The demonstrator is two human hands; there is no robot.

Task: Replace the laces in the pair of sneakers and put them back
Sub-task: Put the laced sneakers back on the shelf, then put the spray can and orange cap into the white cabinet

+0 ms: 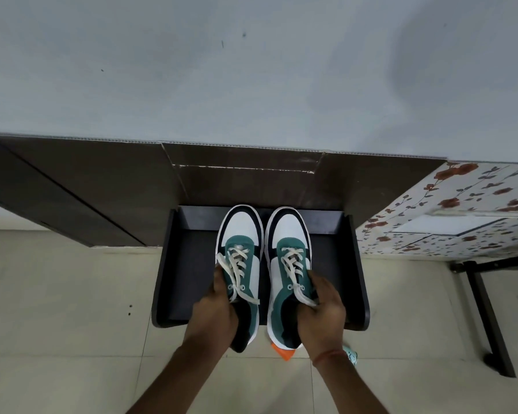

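Two sneakers, side by side, toes pointing away from the person, both over the black tray (pixel 177 264). Left sneaker (pixel 240 234) and right sneaker (pixel 288 234): white toe, black toe rim, teal lace panel, black heel. Each carries one cream lace (pixel 237 264), threaded through the eyelets with loose ends hanging; second lace (pixel 292 264) is on the right sneaker. Heels stick out past the tray's near edge; can't tell whether the soles touch the tray floor.

Two hands in view. Left hand (pixel 213 318) is curled round the outer side of the left sneaker near the collar, thumb up beside the lace panel. Right hand (pixel 322 312) grips the right sneaker the same way on its outer side. A reddish thread band (pixel 326 355) sits on the right wrist.

One tray: dark, low-walled, on the pale tiled floor (pixel 57 324), its far end tucked under a dark brown cabinet (pixel 102 180). Just behind the tray's near edge, under the right sneaker's heel: one orange object (pixel 286 354), partly hidden. Right of it, one small teal object (pixel 352 355), unclear what. Right of the tray: a floral-patterned surface (pixel 461 210) on a black metal frame (pixel 485 309). Above the cabinet, grey wall (pixel 251 70).
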